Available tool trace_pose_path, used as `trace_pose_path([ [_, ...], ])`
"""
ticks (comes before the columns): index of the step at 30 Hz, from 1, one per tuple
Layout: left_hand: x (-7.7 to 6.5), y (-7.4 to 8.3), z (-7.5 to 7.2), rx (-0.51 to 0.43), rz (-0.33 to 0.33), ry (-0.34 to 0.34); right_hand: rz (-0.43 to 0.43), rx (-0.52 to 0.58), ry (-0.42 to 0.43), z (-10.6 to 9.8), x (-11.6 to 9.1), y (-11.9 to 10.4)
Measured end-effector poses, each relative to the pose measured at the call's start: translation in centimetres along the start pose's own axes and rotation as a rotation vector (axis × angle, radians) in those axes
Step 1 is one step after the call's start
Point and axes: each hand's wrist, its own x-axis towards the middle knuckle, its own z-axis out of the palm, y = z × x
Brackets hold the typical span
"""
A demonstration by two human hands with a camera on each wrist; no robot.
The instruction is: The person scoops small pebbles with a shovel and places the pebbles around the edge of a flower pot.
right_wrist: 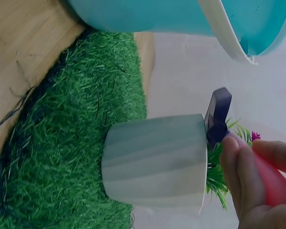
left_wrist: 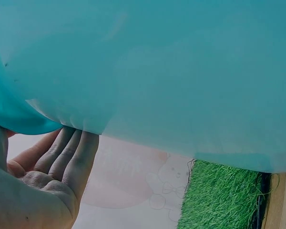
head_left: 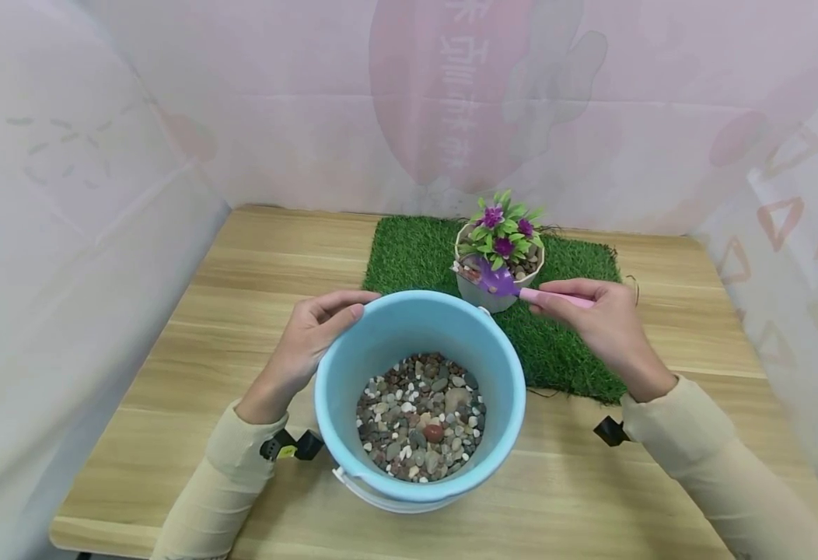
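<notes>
My left hand (head_left: 311, 330) rests at the left rim of a light blue bucket (head_left: 332, 389). Its fingers (left_wrist: 69, 155) lie fairly straight against the bucket's side in the left wrist view, their tips hidden. Inside the bucket is a layer of mixed pebbles (head_left: 419, 420). My right hand (head_left: 601, 315) grips the pink handle of a small toy shovel (head_left: 496, 280). The shovel's purple scoop is tilted over the front rim of a white flowerpot (right_wrist: 155, 164), with small stones at its left edge. Purple flowers (head_left: 503, 247) with green leaves stand in the pot among pebbles.
Under the pot lies a mat of artificial grass (head_left: 409, 249), its edge frayed with loose dark threads. The bucket's white handle (head_left: 395, 504) hangs down at the front. A wooden table (head_left: 241, 264) carries everything, with printed pale curtains (head_left: 297, 117) behind and at both sides.
</notes>
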Motion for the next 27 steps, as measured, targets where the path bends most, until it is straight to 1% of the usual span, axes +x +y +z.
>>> trace_pose_path([
  [8,0.0,-0.2,0.0,-0.006,0.007,0.004,-0.008,0.156,0.0,1.1,0.9,0.2],
  [13,0.0,-0.5,-0.1,-0.008,0.008,0.007,0.031,0.263,0.032,1.5,1.4,0.4],
  [20,0.0,-0.7,-0.1,-0.009,0.011,0.013,0.075,0.358,0.068,1.9,1.9,0.6],
  [23,0.0,-0.7,-0.1,-0.008,0.012,0.015,0.091,0.394,0.07,2.0,2.2,0.6],
  [27,0.0,-0.8,-0.1,-0.006,0.012,0.015,0.113,0.455,0.05,2.1,2.4,0.5],
])
